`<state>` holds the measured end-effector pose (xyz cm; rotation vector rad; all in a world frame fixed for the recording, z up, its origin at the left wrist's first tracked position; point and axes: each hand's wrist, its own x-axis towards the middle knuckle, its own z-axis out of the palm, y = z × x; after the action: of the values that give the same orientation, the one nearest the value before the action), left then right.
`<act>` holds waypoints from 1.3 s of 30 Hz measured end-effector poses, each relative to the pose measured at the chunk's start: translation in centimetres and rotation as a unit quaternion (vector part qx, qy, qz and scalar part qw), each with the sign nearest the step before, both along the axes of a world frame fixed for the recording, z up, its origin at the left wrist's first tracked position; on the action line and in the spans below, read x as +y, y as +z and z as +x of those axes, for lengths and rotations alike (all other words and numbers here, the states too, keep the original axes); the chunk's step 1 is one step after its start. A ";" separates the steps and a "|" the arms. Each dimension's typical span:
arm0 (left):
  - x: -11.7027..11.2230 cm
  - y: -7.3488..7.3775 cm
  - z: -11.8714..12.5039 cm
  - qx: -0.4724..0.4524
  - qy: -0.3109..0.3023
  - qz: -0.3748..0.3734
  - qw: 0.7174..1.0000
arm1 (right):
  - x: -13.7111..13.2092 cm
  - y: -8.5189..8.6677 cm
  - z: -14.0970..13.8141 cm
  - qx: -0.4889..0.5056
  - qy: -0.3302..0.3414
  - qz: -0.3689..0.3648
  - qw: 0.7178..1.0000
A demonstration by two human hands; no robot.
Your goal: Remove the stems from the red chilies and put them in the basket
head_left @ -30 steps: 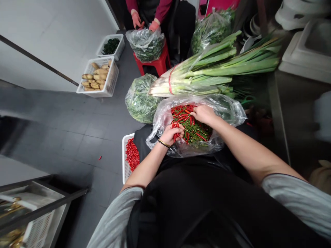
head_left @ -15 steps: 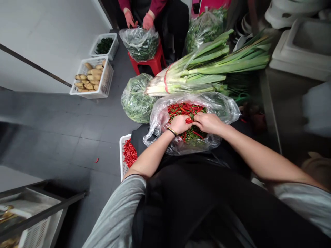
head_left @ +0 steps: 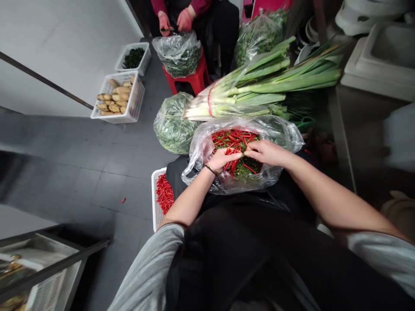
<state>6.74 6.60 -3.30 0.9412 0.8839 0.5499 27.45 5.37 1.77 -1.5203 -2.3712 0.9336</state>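
Note:
A clear plastic bag (head_left: 241, 181) lies open on my black-clothed lap, full of red and green chilies (head_left: 235, 139) with their stems. My left hand (head_left: 223, 160), with a gold bracelet at the wrist, is closed around several red chilies just above the pile. My right hand (head_left: 264, 152) rests in the bag's mouth, its fingertips among the chilies and close to my left hand. Whether those fingertips grip anything is hidden. A white plastic crate (head_left: 158, 203) of loose red chilies (head_left: 164, 194) sits against my left thigh.
A tied bundle of leeks (head_left: 256, 88) and a bag of leafy greens (head_left: 171, 125) lie just beyond my bag. A co-worker's pink-gloved hands (head_left: 175, 22) work over a bag on a red stool (head_left: 184, 77). Ginger fills a white crate (head_left: 118, 101). A chili (head_left: 123, 200) lies on the floor.
My hands have come closer together over the chilies since a second ago. My left hand has risen from the bag's near side, and my right hand has shifted slightly toward me.

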 end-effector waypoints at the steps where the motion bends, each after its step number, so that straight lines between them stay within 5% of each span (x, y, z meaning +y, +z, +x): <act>1: -0.4 0.0 0.3 -0.009 -0.023 -0.025 0.999 | -0.2 0.4 -0.4 0.002 -0.022 0.011 1.000; 6: -1.3 0.1 0.6 -0.003 -0.013 -0.009 1.000 | -1.4 0.3 -1.4 0.036 -0.088 0.032 0.995; 10: -1.6 0.7 0.4 0.092 -0.062 0.084 0.990 | -1.9 -0.5 -1.3 0.039 0.024 0.006 0.999; 13: -2.2 0.8 0.6 0.140 -0.082 0.108 0.981 | -2.7 -0.8 -2.1 -0.057 0.073 0.025 0.995; 17: -3.0 -0.2 1.2 0.197 -0.051 0.113 0.972 | -4.8 -1.3 -4.2 -0.230 -0.007 0.019 0.973; 20: -3.4 -0.8 1.6 0.296 -0.084 0.198 0.931 | -5.5 -2.1 -5.1 -0.265 -0.058 -0.008 0.962; 22: -3.4 -0.6 1.5 0.357 -0.112 0.278 0.885 | -5.2 -2.4 -4.6 -0.218 -0.066 -0.058 0.972; 25: -3.6 1.2 0.7 0.318 -0.173 0.371 0.855 | -4.9 -2.3 -2.8 0.014 -0.033 -0.236 0.971; 29: -4.2 4.5 -0.6 0.169 -0.275 0.447 0.834 | -7.1 -1.8 -1.0 0.346 -0.035 -0.441 0.827; 31: -4.6 5.4 -0.7 0.187 -0.293 0.481 0.805 | -8.3 -1.6 -0.8 0.382 -0.057 -0.451 0.805; 35: -4.6 5.0 -0.5 0.304 -0.276 0.496 0.765 | -8.5 -1.4 -0.9 0.276 -0.053 -0.376 0.883; 39: -3.9 4.6 -0.6 0.319 -0.275 0.518 0.744 | -6.9 -0.8 -0.8 0.178 -0.009 -0.232 0.956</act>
<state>6.18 2.69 1.29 2.4360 0.7919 0.1350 26.66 -1.48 0.94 -1.3508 -1.9665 1.6887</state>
